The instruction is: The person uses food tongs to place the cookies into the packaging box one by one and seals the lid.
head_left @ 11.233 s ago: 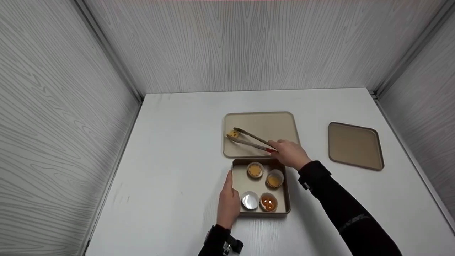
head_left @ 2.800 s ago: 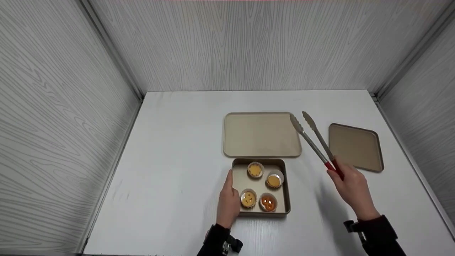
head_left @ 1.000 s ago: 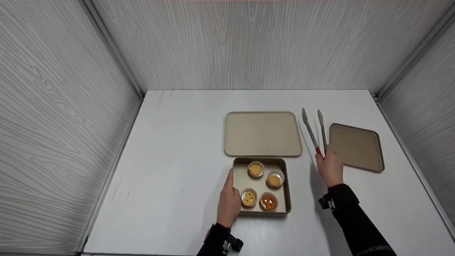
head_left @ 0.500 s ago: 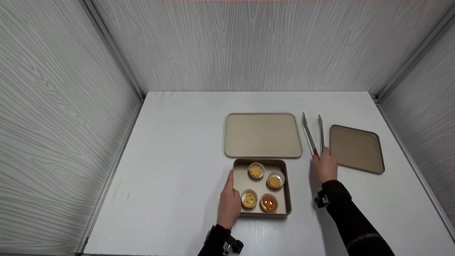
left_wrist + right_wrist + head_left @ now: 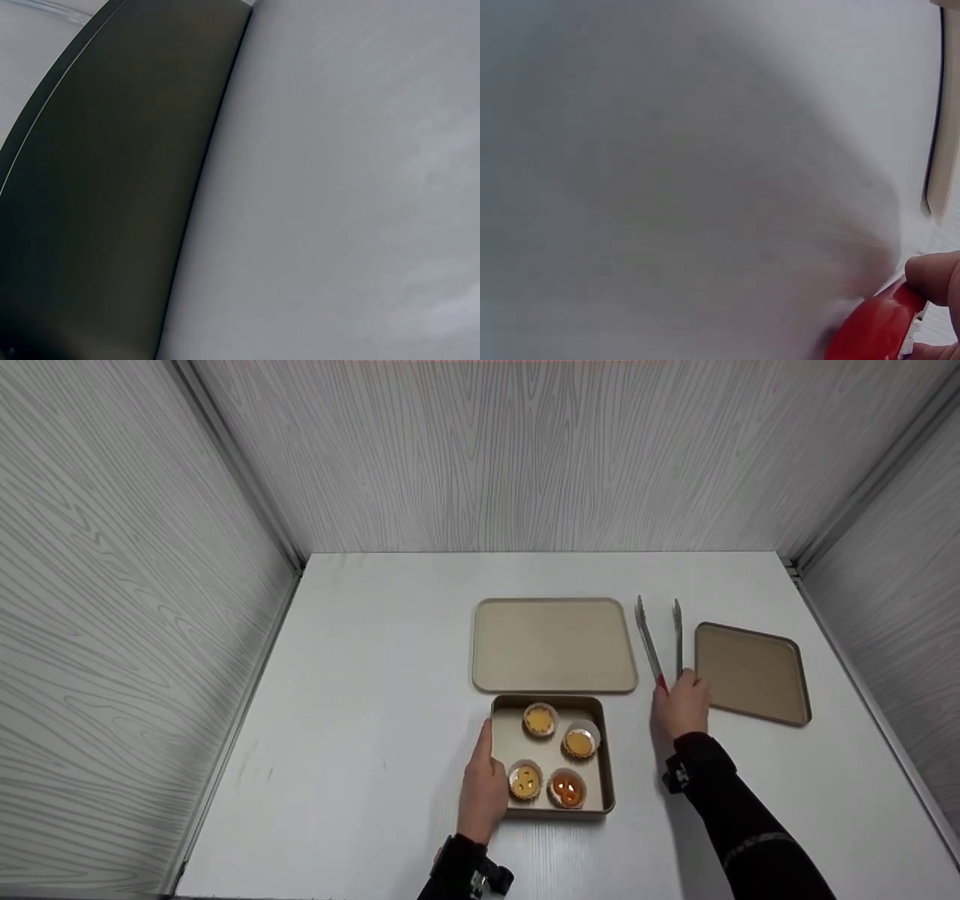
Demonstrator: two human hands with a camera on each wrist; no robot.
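from the head view i see my left hand resting against the left wall of the small baking pan, thumb on the rim, fingers relaxed rather than clamped. four tarts sit inside it. my right hand pinches the red end of the tongs, which lie on the white table between the large tray and the lid, arms spread. left wrist view: only the pan's dark wall and table. right wrist view: a fingertip on the red tong end.
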